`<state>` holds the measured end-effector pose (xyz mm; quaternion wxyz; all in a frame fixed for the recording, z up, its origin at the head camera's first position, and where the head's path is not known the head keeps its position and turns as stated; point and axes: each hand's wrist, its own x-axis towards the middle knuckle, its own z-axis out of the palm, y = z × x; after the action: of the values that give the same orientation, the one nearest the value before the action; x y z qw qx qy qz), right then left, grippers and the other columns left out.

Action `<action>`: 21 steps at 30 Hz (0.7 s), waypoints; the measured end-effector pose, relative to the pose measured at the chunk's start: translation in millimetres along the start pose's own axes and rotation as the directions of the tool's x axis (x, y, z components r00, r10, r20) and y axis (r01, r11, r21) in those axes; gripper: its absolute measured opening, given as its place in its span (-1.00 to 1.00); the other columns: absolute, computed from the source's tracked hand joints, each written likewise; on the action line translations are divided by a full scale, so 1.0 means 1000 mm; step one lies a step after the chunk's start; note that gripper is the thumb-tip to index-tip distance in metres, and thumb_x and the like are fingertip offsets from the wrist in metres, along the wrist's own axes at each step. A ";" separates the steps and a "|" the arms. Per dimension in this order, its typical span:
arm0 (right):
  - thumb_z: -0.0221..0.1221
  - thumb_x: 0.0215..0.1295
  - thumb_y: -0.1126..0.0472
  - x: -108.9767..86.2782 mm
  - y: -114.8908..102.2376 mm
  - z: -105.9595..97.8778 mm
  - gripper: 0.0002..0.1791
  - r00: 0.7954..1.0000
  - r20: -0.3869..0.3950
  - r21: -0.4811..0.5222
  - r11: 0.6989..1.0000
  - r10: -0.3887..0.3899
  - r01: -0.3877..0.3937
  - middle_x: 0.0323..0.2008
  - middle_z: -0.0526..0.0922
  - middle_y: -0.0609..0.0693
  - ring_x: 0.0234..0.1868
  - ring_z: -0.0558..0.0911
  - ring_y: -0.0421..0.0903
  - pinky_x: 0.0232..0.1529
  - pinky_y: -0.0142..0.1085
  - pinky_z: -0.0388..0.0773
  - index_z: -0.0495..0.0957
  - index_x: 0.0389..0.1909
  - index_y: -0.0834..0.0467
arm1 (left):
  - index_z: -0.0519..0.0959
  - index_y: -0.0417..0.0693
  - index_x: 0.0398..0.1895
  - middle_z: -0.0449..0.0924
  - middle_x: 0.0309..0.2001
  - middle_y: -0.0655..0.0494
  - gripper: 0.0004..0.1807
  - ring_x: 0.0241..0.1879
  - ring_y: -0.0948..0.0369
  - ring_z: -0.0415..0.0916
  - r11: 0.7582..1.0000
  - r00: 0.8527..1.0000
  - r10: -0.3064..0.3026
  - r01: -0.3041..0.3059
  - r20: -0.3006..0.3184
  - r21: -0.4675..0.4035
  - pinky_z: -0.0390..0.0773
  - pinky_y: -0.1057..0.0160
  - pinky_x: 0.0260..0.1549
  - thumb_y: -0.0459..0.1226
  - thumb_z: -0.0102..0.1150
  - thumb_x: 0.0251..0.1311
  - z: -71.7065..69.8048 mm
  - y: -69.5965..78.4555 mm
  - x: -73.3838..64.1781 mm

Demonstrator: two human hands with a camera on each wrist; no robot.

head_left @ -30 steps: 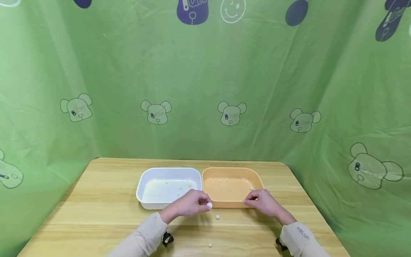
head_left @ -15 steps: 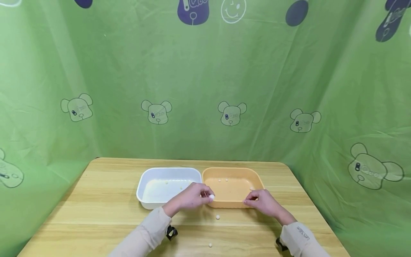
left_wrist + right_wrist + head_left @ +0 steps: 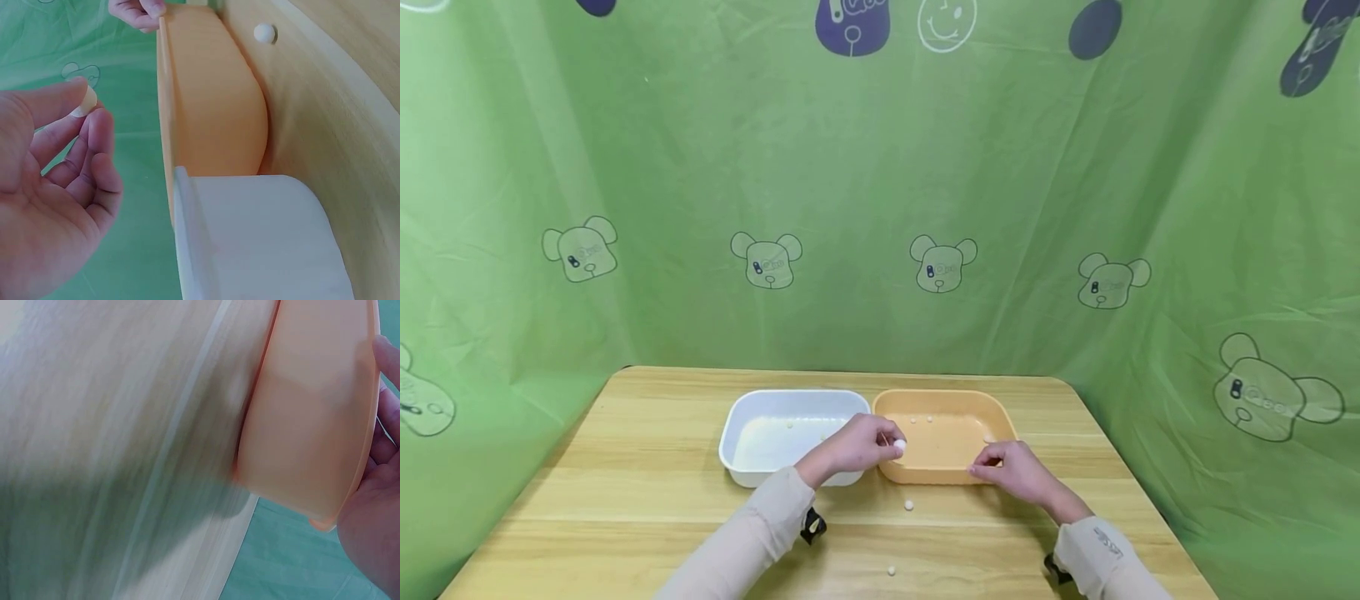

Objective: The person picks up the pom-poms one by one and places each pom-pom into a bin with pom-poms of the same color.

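My left hand pinches a small white ball between thumb and fingertips. In the head view this hand is over the adjoining ends of a white plastic bin and an orange plastic bin, with the ball above the orange one's near left part. On the right, my other hand grips the orange bin's front rim near its right corner, the thumb on the outer side in the right wrist view. Several small whitish balls lie inside the orange bin. Pale yellowish balls show in the white bin, partly hidden by my left hand.
On the wooden table, one white ball lies in front of the orange bin and a smaller-looking one lies closer to me. Behind and beside the table hangs a green printed cloth.
My left hand has carried the white ball up and away from me, from in front of the bins to above the orange bin's rim. My right hand has stayed on that rim.
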<state>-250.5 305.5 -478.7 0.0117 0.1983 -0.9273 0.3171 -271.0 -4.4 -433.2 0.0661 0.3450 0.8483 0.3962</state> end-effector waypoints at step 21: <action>0.27 0.18 -0.04 0.001 0.003 0.001 -0.83 1.000 -0.003 -0.018 1.000 -0.004 0.004 -0.52 0.59 -0.31 -0.45 0.50 -0.30 -0.26 -0.36 0.47 0.64 -0.51 -0.09 | 0.63 -0.13 -0.32 0.57 -0.43 0.21 -0.92 -0.40 0.33 0.48 0.993 0.993 -0.116 0.116 -0.006 0.019 0.49 0.39 -0.30 -0.34 0.29 0.10 0.018 -0.014 0.030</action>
<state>-252.2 307.0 -481.3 0.0155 0.1993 -0.9298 0.3091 -294.3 19.6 -450.6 0.0837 0.2946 0.8709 0.3843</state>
